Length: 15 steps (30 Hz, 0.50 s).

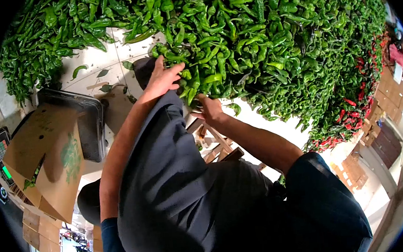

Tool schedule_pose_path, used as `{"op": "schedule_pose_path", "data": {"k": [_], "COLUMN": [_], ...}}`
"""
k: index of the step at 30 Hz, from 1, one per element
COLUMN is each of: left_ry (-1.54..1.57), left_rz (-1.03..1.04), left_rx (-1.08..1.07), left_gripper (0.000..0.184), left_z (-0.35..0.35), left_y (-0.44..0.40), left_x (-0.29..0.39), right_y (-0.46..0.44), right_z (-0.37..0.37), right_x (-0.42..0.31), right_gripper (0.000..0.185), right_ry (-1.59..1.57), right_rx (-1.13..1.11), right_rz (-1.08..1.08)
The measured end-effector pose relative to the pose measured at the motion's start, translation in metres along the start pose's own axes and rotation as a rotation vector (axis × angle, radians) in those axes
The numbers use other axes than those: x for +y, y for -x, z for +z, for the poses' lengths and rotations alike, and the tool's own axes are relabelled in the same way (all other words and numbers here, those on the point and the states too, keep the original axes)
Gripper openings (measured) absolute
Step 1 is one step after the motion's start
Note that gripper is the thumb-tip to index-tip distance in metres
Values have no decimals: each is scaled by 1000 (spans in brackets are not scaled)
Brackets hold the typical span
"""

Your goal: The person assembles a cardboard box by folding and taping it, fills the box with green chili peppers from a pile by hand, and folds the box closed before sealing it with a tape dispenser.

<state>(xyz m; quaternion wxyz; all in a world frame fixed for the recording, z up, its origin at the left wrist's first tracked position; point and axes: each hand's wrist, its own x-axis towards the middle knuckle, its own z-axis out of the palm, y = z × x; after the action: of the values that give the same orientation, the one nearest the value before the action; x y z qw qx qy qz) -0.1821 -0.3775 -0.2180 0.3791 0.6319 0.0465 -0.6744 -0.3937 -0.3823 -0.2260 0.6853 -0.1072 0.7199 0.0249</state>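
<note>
At the edge of the heap [271, 49], green peppers [207, 78] lie, long axes every way, between my spread left hand [163, 78] and partly hidden right hand [210, 110], whose grip I cannot tell

Bright green, curved glossy peppers [251, 41] are edged with red, pointed peppers [354, 114]; a brown, creased cardboard panel [54, 147] is patterned in green.

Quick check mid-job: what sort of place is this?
Probably a produce sorting or packing area, though no sign confirms it. A large heap of green peppers lies on a pale floor, with red peppers at the right and printed cardboard at the left.
</note>
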Motion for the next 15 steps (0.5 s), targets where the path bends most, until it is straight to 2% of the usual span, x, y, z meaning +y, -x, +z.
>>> {"op": "schedule_pose_path", "data": {"k": [1, 2, 4, 5, 6, 7, 8, 10, 11, 12, 14, 15], "left_ry": [5, 45, 38, 17, -3, -25, -136, -357, -758, -967, -1153, -1085], "left_rz": [-23, -41, -12, -37, -66, -95, -31, 92, 103, 150, 103, 207], "left_rx": [23, 19, -7, 7, 22, 35, 77, 161, 307, 263, 277, 391], "left_gripper": [112, 113, 107, 104, 102, 100, 97, 94, 88, 83, 77, 72], "left_z": [3, 7, 11, 12, 15, 16, 15, 11, 16, 18, 13, 10], "left_y": [5, 8, 3, 1, 0, -3, -12, -31, -17, -1, 4, 4], "left_x": [11, 18, 14, 18, 23, 26, 24, 12, 30, 50, 67, 69], "right_y": [7, 8, 14, 24, 10, 5, 5, 14, 15, 19, 21, 22], "right_z": [-10, -17, -33, -31, -35, -34, -28, -14, -9, -5, -3, -1], "right_x": [0, -5, -18, -24, -14, -13, -16, -29, -35, -40, -46, -49], "right_gripper": [26, 34, 49, 66, 75, 75, 75, 98, 101, 104, 107, 108], "right_ry": [19, 29, -154, -116, -115, -227, -342, -447, -450, -454, -467, -471], "right_rx": [-74, -171, -225, -234, -376, -411, -445, -501, -536, -570, -592, -605], "right_rz": [-95, -147, -208, -138, -80, -42, -5, -47, -44, -39, -55, -59]}}
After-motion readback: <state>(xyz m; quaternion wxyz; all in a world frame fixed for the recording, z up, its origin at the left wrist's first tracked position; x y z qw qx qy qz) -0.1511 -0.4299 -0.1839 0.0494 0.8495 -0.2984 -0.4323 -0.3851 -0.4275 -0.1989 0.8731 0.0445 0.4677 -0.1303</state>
